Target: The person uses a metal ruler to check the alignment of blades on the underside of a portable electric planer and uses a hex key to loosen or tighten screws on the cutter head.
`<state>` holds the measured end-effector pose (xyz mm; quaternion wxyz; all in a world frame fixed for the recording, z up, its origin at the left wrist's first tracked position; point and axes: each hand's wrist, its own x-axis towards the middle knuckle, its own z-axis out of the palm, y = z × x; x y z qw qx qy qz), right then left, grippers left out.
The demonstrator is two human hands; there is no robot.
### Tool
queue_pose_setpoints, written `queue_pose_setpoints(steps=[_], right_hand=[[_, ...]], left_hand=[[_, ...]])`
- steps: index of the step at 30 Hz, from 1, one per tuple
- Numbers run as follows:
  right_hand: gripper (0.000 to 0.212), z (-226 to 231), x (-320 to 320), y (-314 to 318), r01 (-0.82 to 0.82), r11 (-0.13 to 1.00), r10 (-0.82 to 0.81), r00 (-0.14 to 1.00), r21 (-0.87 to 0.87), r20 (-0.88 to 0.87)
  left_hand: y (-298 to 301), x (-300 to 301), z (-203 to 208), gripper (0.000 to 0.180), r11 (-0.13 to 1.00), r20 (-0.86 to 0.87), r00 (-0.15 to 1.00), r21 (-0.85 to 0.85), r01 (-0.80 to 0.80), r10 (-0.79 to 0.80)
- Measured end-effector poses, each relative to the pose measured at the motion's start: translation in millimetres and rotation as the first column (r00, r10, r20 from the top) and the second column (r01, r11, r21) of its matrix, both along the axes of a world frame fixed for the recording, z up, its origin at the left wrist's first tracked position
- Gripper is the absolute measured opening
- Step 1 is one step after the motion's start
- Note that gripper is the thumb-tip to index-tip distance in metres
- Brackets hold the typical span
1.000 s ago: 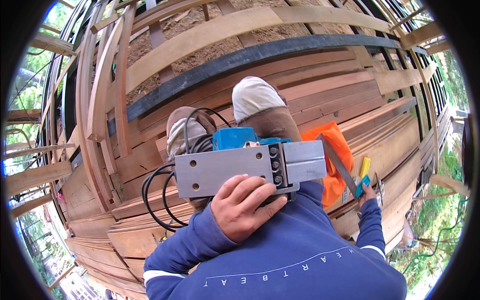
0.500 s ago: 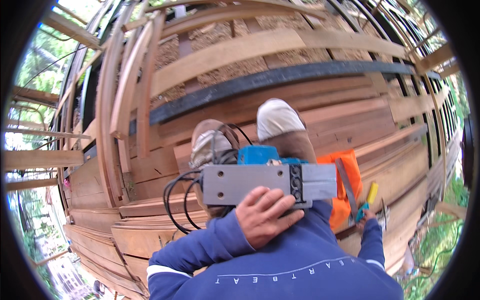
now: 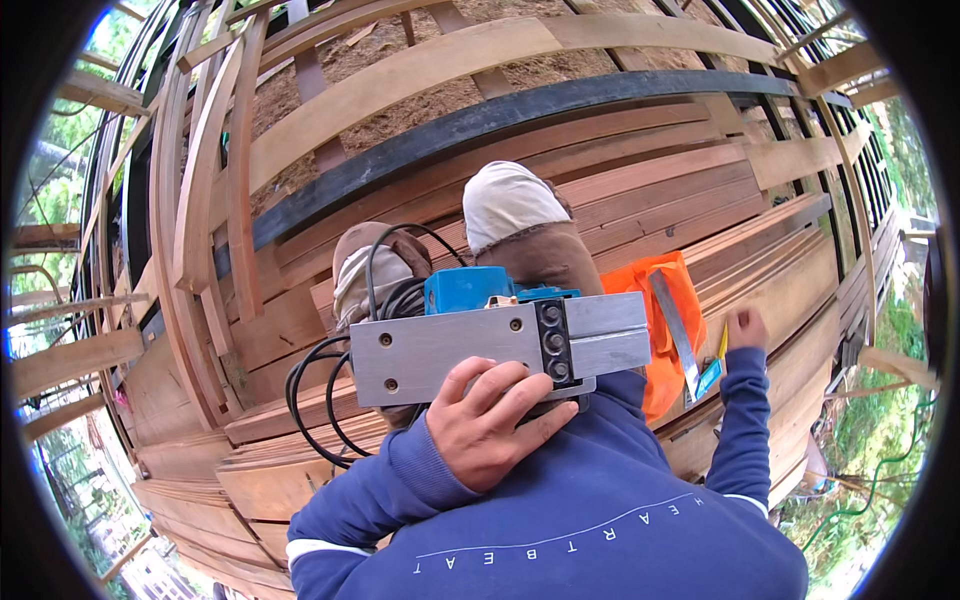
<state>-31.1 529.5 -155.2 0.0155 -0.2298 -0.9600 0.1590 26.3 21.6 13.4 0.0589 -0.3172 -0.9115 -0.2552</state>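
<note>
An electric planer (image 3: 455, 345) lies across my lap with its flat metal sole and cutter block facing up, its blue body showing behind. My left hand (image 3: 490, 425) lies over the near edge of the sole and holds the planer, fingers bent on the metal. Out to the right, my right hand (image 3: 746, 330) is above the boards with curled fingers; what they hold, if anything, is hidden. Beside that hand are a small teal piece (image 3: 708, 379) and a narrow yellow piece (image 3: 723, 342). A long flat metal strip (image 3: 672, 322) lies on an orange cloth bag (image 3: 640, 275).
Black cable (image 3: 330, 400) loops off the planer's left end. Stacked wooden boards (image 3: 770, 285) lie under and around my legs. A dark beam (image 3: 480, 150) crosses ahead, with upright planks (image 3: 210, 170) on the left. A green hose (image 3: 880, 470) lies at the right.
My right hand has moved up and away from the teal piece it was touching. The yellow piece has shifted and shows less. My left hand stays on the planer; the whole view has shifted.
</note>
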Motion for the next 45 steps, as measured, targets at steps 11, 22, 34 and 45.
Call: queue_pose_setpoints(steps=[11, 22, 34, 45], right_hand=[[0.011, 161, -79, -284, -0.956, 0.155, 0.889, 0.245, -0.249, -0.386], [0.008, 167, -94, -296, -0.993, 0.032, 0.961, 0.062, -0.114, -0.269], [0.011, 167, -88, -306, -0.999, 0.039, 0.976, 0.036, 0.011, -0.215], [0.013, 174, -69, -306, -0.972, 0.236, 0.944, 0.232, -0.014, -0.236]], left_hand=[[2, -6, -2, 0.04, 1.0, -0.014, 1.0, 0.004, -0.007, 0.007], [-2, -7, -5, 0.041, 1.0, -0.01, 1.0, 0.022, -0.002, 0.002], [0, -6, -8, 0.041, 0.999, -0.02, 1.0, 0.036, -0.014, 0.015], [0, -6, -7, 0.041, 1.0, -0.028, 1.0, 0.019, -0.005, 0.005]])
